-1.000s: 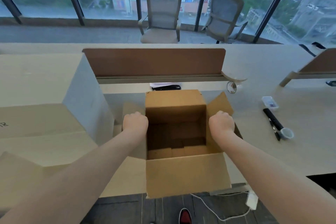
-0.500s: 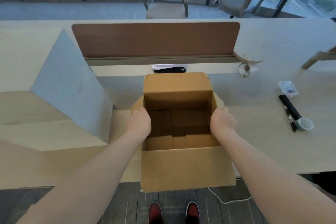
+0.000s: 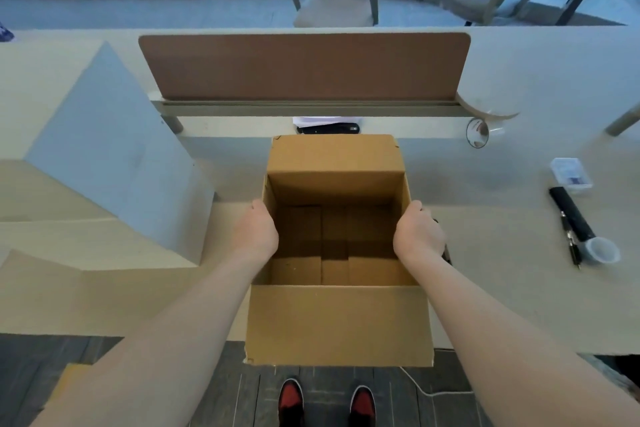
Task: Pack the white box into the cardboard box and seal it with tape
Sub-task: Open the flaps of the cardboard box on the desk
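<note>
Beige table, windowed room.
Both hands, left hand and right hand, clasp the open cardboard box; side flaps now folded down.

— What is changing around the cardboard box?

— Its side flaps, splayed outward a second ago, are now being pressed down out of sight along the outer walls. The left hand and right hand are sliding from the flaps onto the side rims.

— Anything else?

— The head camera is tipping downward: the chairs are slipping toward the top edge, and red and black shoes are coming into view below the surface.
</note>
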`<action>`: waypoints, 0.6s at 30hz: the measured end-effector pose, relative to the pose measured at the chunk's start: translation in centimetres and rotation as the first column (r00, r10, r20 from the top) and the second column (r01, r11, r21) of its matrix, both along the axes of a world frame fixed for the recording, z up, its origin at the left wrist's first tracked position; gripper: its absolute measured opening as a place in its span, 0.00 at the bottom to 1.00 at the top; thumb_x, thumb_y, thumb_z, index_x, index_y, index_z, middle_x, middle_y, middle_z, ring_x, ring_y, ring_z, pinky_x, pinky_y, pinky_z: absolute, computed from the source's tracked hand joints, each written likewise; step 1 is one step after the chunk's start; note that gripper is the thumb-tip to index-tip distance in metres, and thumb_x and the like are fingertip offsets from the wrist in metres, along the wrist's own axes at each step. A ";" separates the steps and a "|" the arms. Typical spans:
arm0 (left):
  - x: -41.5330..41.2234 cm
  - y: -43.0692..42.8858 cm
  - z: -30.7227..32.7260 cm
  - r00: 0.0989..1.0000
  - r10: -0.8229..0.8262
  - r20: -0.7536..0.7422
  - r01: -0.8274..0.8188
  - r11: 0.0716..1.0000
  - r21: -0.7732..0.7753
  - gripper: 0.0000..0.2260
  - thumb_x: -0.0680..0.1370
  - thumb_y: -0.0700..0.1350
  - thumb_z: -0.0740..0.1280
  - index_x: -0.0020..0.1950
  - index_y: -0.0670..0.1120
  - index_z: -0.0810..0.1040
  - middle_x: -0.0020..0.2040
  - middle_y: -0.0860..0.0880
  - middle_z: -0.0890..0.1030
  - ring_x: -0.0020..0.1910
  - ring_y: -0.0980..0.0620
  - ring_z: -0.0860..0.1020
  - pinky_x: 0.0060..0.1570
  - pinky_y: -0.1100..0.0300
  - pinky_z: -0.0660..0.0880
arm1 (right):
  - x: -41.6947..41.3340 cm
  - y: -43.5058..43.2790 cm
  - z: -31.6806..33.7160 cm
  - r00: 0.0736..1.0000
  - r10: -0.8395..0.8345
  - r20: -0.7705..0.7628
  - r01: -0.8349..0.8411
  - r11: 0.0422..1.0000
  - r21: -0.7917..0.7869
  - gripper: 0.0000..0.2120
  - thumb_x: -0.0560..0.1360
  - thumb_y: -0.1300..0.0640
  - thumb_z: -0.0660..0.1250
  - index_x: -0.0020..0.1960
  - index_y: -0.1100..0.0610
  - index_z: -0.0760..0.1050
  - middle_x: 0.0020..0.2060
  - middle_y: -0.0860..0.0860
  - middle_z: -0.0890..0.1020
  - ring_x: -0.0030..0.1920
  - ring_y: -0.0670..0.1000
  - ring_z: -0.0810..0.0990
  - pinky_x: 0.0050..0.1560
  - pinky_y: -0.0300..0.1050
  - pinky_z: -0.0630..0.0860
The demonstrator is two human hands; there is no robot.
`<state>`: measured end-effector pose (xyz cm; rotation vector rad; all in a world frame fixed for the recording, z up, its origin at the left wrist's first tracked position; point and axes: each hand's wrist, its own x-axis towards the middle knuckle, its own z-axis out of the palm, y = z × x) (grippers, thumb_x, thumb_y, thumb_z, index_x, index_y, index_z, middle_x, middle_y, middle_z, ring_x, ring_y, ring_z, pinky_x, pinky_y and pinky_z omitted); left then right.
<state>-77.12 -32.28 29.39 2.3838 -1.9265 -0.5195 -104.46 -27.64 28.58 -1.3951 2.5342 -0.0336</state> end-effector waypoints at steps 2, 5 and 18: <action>0.3 0.1 0.3 0.998 0.056 0.005 -0.056 0.998 -0.004 0.14 0.76 0.42 0.61 0.61 0.48 0.74 0.48 0.49 0.78 0.44 0.46 0.78 0.42 0.53 0.80 | -0.2 0.4 0.4 1.000 0.030 0.003 -0.030 0.999 0.016 0.11 0.80 0.65 0.57 0.62 0.60 0.69 0.56 0.59 0.77 0.50 0.61 0.80 0.39 0.51 0.73; -0.1 1.4 2.6 0.997 0.076 0.006 -0.076 0.988 0.132 0.14 0.77 0.42 0.62 0.62 0.44 0.73 0.58 0.43 0.76 0.54 0.41 0.78 0.51 0.49 0.79 | -0.9 1.8 1.4 0.998 0.056 0.001 -0.056 0.997 0.057 0.10 0.79 0.63 0.60 0.59 0.58 0.73 0.53 0.57 0.78 0.49 0.59 0.80 0.45 0.52 0.79; 3.3 6.8 15.0 0.939 -0.006 -0.344 -0.041 0.991 -0.127 0.10 0.81 0.44 0.60 0.58 0.44 0.79 0.55 0.46 0.80 0.55 0.46 0.76 0.57 0.54 0.74 | 8.6 1.7 13.5 0.902 0.425 0.078 -0.394 0.884 -0.252 0.08 0.81 0.54 0.59 0.46 0.52 0.74 0.44 0.50 0.78 0.38 0.48 0.77 0.38 0.42 0.78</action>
